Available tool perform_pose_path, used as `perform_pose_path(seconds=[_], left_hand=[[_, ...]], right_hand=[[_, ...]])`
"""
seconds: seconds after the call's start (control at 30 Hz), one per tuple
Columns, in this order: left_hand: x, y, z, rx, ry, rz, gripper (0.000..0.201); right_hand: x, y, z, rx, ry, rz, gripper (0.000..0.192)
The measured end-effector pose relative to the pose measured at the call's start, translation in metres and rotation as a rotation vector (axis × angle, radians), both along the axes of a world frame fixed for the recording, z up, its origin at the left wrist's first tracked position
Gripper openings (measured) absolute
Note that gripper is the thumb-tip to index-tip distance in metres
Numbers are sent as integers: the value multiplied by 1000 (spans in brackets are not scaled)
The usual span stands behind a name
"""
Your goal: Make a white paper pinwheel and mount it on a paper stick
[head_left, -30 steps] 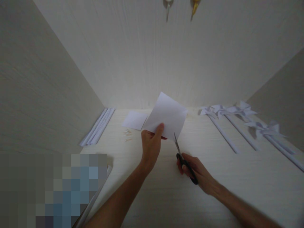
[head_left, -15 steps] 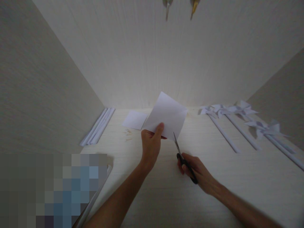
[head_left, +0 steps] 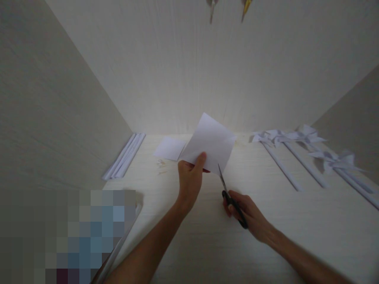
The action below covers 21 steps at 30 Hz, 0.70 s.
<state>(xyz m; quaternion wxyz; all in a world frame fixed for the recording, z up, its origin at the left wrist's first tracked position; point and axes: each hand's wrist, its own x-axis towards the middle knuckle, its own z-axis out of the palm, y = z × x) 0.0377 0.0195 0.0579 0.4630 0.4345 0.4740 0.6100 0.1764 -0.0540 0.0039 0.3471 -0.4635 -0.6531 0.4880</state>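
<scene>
At nine o'clock on our table [head_left: 189, 244] a bundle of white paper sticks [head_left: 124, 156] lies along the wall, and toward eleven o'clock rests a small spare sheet [head_left: 169, 148]. Our left hand [head_left: 190, 182] is pinched shut on the near corner of a white paper square [head_left: 211, 142], thumb on top, holding it raised and tilted above the table's middle. Just right of it our right hand [head_left: 247, 215] is closed through the black handles of the scissors [head_left: 231, 199], blades pointing to twelve o'clock with the tip touching the square's lower edge — whether the blades are parted we cannot tell. We judge the cut is just starting; the next move calls for a steady sheet and a straight bite inward. At two o'clock lie finished paper pinwheels [head_left: 299, 146]
</scene>
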Motion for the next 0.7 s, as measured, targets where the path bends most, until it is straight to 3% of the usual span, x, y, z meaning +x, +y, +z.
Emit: perform_pose_path(seconds=[0.7], left_hand=[[1, -1, 0, 4, -7, -7, 26]], right_hand=[[1, 0, -1, 35, -63, -12, 42]])
